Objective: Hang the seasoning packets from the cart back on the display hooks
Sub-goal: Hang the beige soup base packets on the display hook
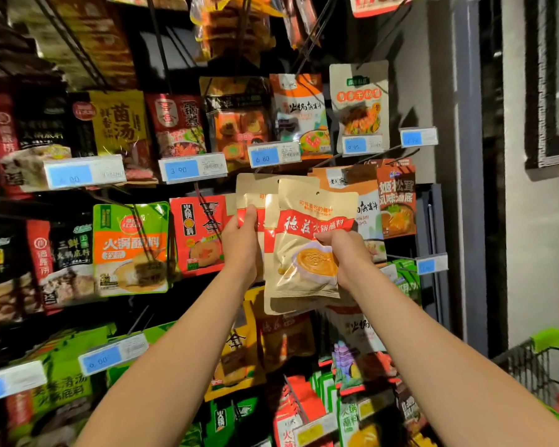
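Both hands hold beige packets up at the hooks: left hand (241, 235) pinches the rear packets (252, 195), right hand (339, 245) grips the front packet (307, 253) at mid-height. Light, floppy, slick pouches, probably; better held near the top hole (318, 193)

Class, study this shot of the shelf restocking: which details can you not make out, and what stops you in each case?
- Head view: the hook meant for the tan packet is hidden behind the packets.
- The cart is cut off by the right edge; its contents are unseen.
- The left hand covers part of the rear packets; their count is unclear.
- The right price tag is blurred.
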Demonstrator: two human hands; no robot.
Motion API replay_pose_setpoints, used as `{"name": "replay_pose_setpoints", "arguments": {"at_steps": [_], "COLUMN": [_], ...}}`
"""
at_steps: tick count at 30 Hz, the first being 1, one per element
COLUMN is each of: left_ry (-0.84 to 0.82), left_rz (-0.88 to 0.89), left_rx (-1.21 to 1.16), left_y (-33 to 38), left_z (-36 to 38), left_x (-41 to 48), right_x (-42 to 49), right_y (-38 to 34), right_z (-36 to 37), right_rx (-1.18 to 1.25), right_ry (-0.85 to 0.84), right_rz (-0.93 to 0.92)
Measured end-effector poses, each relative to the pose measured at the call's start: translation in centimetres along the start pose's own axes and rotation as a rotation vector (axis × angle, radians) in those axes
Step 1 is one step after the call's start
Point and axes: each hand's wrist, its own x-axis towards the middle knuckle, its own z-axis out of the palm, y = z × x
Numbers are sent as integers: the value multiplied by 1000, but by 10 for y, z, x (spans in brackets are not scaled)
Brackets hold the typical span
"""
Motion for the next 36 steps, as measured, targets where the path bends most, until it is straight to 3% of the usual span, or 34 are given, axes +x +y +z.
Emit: {"name": "replay_pose_setpoints", "arguments": {"at_steps": [20,36], "left_ry": [128,164], "left_rz": [-160,-185], "left_rx": [-253,-226], "left_y": [29,33], "left_z": [15,27], "left_x": [-1,21], "right_x": [-21,-5], "right_y": [-27,-31], "right_z": [1,4], "right_rx": [53,32], "right_ry": [-36,2], "right_rz": [28,20]}}
